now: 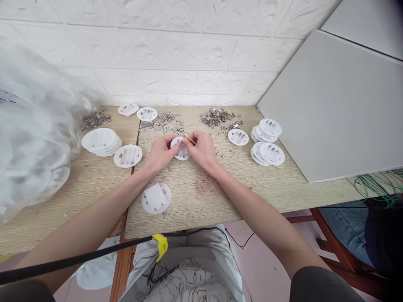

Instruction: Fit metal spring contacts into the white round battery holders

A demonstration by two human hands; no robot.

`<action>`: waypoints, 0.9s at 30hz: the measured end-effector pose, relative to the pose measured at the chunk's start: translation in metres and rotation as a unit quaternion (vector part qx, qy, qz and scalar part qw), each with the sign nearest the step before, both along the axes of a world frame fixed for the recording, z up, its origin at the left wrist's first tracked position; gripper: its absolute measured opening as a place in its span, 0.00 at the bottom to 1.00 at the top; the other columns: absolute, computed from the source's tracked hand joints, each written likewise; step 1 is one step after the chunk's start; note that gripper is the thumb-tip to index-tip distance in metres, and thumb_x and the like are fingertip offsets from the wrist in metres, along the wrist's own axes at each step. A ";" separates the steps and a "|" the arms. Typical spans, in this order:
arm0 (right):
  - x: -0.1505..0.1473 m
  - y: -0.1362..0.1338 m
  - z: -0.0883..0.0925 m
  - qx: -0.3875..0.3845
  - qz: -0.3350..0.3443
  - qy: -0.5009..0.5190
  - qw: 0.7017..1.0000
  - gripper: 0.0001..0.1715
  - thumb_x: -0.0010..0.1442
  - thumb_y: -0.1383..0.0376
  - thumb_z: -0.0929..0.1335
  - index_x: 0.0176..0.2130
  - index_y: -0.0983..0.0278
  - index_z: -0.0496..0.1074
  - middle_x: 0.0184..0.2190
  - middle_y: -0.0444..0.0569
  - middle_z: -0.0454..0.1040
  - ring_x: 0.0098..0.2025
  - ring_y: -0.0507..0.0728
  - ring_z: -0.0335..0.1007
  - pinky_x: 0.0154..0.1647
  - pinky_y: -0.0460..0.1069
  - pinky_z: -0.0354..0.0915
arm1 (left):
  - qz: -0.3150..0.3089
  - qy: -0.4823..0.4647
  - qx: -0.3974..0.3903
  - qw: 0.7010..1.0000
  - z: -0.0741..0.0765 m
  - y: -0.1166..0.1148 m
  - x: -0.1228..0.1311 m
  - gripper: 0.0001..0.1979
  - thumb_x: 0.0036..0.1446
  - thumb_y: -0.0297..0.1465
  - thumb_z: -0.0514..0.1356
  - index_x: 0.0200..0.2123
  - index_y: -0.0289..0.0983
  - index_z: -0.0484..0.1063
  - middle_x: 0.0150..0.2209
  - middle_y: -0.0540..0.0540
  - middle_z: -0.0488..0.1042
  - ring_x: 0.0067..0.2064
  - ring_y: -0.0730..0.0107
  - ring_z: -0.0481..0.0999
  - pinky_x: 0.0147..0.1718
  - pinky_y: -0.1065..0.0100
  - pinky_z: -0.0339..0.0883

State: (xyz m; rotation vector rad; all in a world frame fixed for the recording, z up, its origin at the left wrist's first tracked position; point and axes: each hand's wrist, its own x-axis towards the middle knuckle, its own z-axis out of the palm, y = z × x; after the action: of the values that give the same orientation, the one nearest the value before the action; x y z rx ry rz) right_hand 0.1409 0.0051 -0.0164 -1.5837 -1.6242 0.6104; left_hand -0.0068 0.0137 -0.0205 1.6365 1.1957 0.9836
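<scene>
Near the middle of the wooden table, a round white plastic disc [181, 152] with slots is held between both hands. My left hand [163, 152] grips its left side, the thumb on its face. My right hand [201, 149] is closed at the disc's upper right edge, with a thin, light-coloured stick [189, 138] between its fingers; the stick's tip is too small to make out. Beyond the hands lie piles of small metal pieces, one [163, 122] behind my left hand and another [216, 117] behind my right. Another white disc [238, 137] lies right of my right hand.
Stacked white discs stand at the right [272, 153] and left [99, 140]. A disc with a square cover [156, 197] lies near the front edge. A large plastic bag [31, 134] fills the left; a grey panel [340, 100] bounds the right. A black cable [94, 253] crosses in front.
</scene>
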 end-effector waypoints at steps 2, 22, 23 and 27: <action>0.000 0.000 0.000 -0.002 0.005 0.014 1.000 0.13 0.58 0.65 0.68 0.24 0.62 0.63 0.23 0.44 0.69 0.27 0.53 0.61 0.29 0.49 0.54 | -0.001 -0.008 -0.001 1.000 0.000 0.000 0.000 0.13 0.52 0.35 0.61 0.37 0.35 0.79 0.34 0.45 0.80 0.35 0.65 0.75 0.34 0.67 0.67; 0.001 0.001 -0.002 0.008 0.023 0.042 0.999 0.14 0.57 0.66 0.69 0.23 0.63 0.63 0.21 0.42 0.65 0.25 0.51 0.59 0.29 0.48 0.54 | 0.000 -0.012 -0.003 1.000 -0.002 -0.001 0.000 0.14 0.51 0.37 0.62 0.37 0.35 0.79 0.34 0.45 0.80 0.35 0.65 0.75 0.34 0.67 0.67; 0.002 0.001 -0.002 0.006 0.025 0.042 0.999 0.14 0.57 0.66 0.68 0.23 0.63 0.63 0.21 0.42 0.66 0.26 0.51 0.59 0.29 0.48 0.54 | -0.001 -0.013 -0.005 1.000 -0.002 -0.001 0.000 0.14 0.51 0.36 0.62 0.38 0.35 0.79 0.34 0.45 0.80 0.35 0.65 0.75 0.34 0.67 0.67; 0.003 0.002 -0.002 -0.002 0.028 0.059 0.998 0.13 0.57 0.66 0.69 0.23 0.63 0.64 0.21 0.42 0.66 0.26 0.51 0.60 0.29 0.48 0.54 | -0.002 -0.018 -0.006 1.000 0.000 -0.001 0.001 0.14 0.50 0.36 0.62 0.37 0.34 0.79 0.34 0.45 0.80 0.35 0.65 0.75 0.35 0.67 0.68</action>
State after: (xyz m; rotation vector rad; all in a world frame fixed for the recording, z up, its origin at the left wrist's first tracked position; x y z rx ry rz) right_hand 0.1440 0.0067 -0.0183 -1.4810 -1.5832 0.7232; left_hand -0.0059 0.0125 -0.0206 1.6041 1.1721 0.9982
